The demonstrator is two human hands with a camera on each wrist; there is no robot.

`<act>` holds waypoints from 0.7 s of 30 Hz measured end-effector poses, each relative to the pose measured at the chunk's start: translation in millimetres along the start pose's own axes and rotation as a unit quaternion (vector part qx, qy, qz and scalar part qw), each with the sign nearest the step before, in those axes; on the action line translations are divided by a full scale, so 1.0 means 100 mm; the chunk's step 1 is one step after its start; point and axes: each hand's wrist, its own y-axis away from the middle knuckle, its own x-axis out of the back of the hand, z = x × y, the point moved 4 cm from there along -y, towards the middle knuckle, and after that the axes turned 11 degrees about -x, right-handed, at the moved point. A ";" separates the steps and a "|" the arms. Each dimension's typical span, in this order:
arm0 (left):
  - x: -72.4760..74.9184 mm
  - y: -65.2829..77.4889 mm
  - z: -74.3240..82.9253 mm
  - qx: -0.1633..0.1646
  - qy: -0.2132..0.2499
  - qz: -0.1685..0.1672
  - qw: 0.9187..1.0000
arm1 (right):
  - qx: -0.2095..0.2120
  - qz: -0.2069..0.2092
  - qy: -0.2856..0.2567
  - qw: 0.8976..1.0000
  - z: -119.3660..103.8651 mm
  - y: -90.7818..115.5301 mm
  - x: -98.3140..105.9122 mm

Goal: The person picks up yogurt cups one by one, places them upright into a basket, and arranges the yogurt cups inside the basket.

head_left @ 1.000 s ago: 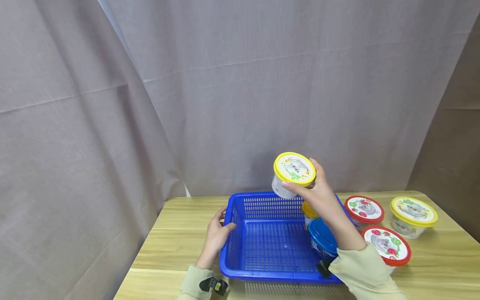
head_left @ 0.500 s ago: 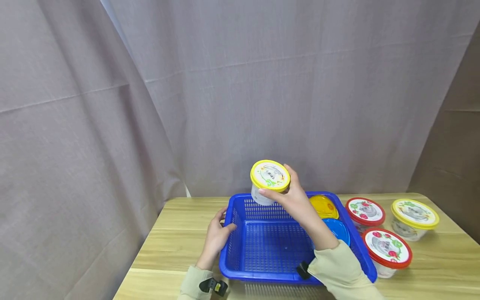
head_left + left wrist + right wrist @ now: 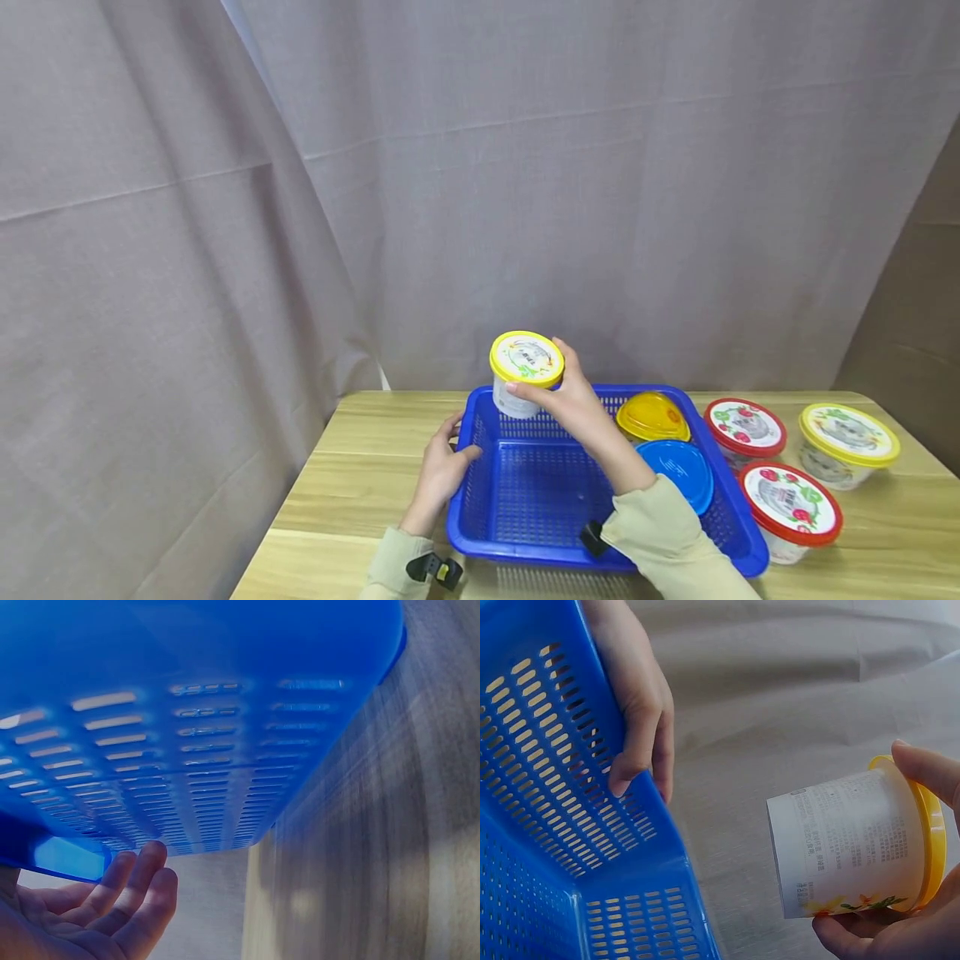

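Observation:
My right hand (image 3: 577, 408) holds a white plastic tub with a yellow lid (image 3: 525, 358) above the back left part of a blue slotted basket (image 3: 540, 551). The tub tilts slightly; in the right wrist view, thumb and fingers grip the yellow-lidded tub (image 3: 847, 844) near its lid. My left hand (image 3: 437, 477) grips the basket's left rim, thumb over the inside and the other fingers outside, below the rim in the left wrist view. Inside the basket, along its right side, are a tub with an orange-yellow lid (image 3: 652, 417) and one with a blue lid (image 3: 678, 475).
Right of the basket on the wooden table (image 3: 330, 500) stand two red-lidded tubs, a rear one (image 3: 745, 425) and a front one (image 3: 791, 502), plus another yellow-lidded tub (image 3: 849, 433). A grey curtain (image 3: 525, 208) hangs behind the table.
My right hand has carried the yellow-lidded tub leftward and somewhat lower, uncovering the two tubs in the basket. The left hand keeps its grip on the rim.

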 end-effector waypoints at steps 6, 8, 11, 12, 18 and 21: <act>0.00 0.00 -0.02 -0.002 0.006 0.001 1.000 | 0.002 -0.002 -0.008 1.000 0.04 -0.10 -0.07; 0.00 0.01 -0.02 -0.003 0.007 -0.001 1.000 | -0.001 -0.003 -0.009 1.000 0.07 -0.12 -0.09; 0.00 0.03 -0.03 0.001 0.004 -0.001 1.000 | -0.008 -0.003 -0.005 1.000 0.10 -0.15 -0.11; 0.00 0.03 -0.03 0.002 0.003 -0.001 1.000 | -0.009 -0.002 -0.002 1.000 0.10 -0.15 -0.12; 0.00 0.01 -0.02 0.000 0.001 0.003 1.000 | -0.011 0.004 0.006 1.000 0.13 -0.19 -0.13; 0.01 0.00 -0.01 0.000 0.002 0.001 1.000 | -0.011 0.009 0.002 1.000 0.15 -0.23 -0.14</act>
